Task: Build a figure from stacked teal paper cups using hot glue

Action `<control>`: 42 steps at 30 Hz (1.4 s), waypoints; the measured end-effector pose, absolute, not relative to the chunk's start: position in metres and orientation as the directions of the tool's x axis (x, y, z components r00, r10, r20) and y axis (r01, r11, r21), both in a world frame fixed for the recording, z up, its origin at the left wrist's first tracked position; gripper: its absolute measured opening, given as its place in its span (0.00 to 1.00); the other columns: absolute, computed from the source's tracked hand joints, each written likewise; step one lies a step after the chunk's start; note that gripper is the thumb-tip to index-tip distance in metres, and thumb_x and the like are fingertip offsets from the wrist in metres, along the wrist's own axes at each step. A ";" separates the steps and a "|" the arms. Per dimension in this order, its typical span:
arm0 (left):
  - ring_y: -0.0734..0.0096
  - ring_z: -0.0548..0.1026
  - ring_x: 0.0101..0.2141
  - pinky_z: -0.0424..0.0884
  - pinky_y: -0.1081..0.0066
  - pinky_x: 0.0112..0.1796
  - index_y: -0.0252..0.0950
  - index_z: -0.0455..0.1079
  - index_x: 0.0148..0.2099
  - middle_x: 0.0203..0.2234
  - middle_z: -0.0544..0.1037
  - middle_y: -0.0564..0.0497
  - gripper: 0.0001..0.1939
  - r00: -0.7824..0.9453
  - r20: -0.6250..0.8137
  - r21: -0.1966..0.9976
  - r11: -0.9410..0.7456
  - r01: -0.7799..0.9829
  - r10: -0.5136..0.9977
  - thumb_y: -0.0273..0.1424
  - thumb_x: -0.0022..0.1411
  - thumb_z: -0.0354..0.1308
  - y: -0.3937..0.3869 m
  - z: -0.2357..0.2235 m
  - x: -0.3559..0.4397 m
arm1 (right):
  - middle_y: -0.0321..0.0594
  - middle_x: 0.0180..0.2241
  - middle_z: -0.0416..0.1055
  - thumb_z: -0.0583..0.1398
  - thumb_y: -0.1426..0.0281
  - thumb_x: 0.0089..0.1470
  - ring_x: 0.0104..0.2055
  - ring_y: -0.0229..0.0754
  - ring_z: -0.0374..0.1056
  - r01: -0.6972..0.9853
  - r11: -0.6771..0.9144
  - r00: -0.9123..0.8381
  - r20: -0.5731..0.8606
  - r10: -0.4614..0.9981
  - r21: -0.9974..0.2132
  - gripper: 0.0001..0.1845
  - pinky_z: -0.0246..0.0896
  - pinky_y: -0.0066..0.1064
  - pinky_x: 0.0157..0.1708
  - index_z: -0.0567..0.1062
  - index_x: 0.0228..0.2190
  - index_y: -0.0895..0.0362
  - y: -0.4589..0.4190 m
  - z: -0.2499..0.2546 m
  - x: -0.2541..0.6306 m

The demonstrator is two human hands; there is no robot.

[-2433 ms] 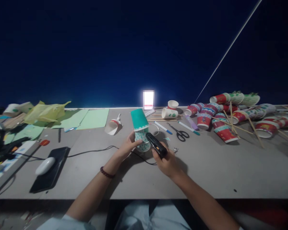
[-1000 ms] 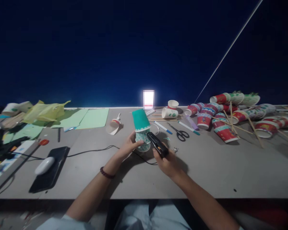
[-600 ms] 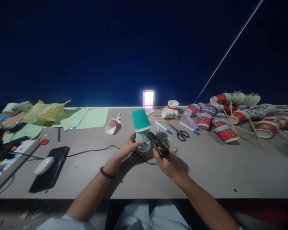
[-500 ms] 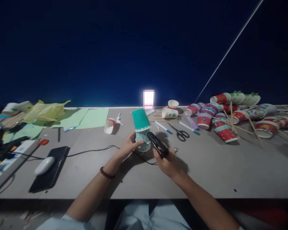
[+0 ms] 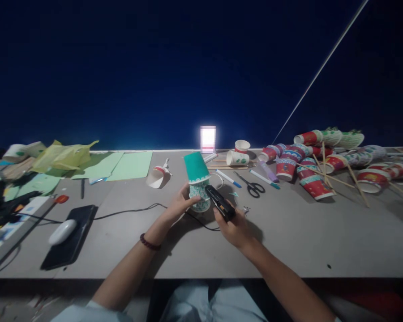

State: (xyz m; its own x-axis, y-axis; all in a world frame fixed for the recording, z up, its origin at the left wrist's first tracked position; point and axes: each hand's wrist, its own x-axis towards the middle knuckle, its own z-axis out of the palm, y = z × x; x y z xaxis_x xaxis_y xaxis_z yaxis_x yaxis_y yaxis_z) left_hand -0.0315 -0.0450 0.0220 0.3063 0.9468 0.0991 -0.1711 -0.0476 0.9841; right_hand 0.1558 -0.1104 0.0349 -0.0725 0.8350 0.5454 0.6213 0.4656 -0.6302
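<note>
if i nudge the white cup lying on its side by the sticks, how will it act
The white cup will probably roll in a curve, since it lies on its round side and tapers. The thin sticks in front may check it. It looks like hollow paper, so expect it to be light and to dent under a firm squeeze.

Head view, one: taken from a camera worn on the person's head, directed forward and down. The grey tabletop [image 5: 289, 246] is seen from above, at close range. The left hand [image 5: 179, 205] and right hand [image 5: 234, 227] are framed near centre; the lap [image 5: 218, 304] is included at bottom. The dark blue backdrop [image 5: 147, 71] is faced beyond.
</note>
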 end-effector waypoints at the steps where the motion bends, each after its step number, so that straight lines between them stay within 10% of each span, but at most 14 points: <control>1: 0.57 0.73 0.49 0.69 0.64 0.48 0.38 0.67 0.55 0.48 0.76 0.45 0.28 0.308 0.100 0.984 -0.048 -0.171 0.946 0.36 0.52 0.67 -0.045 0.022 -0.032 | 0.37 0.20 0.70 0.53 0.65 0.57 0.21 0.41 0.68 0.621 0.460 -0.075 0.536 0.841 -0.634 0.08 0.62 0.31 0.23 0.68 0.27 0.53 -0.111 0.035 0.156; 42: 0.56 0.72 0.51 0.68 0.63 0.50 0.39 0.69 0.54 0.50 0.75 0.46 0.28 0.279 0.122 0.962 -0.044 -0.268 0.952 0.38 0.51 0.68 -0.039 0.016 -0.033 | 0.33 0.19 0.65 0.54 0.66 0.57 0.20 0.38 0.66 0.587 0.495 -0.107 0.544 0.832 -0.641 0.08 0.59 0.27 0.23 0.65 0.27 0.54 -0.113 0.033 0.154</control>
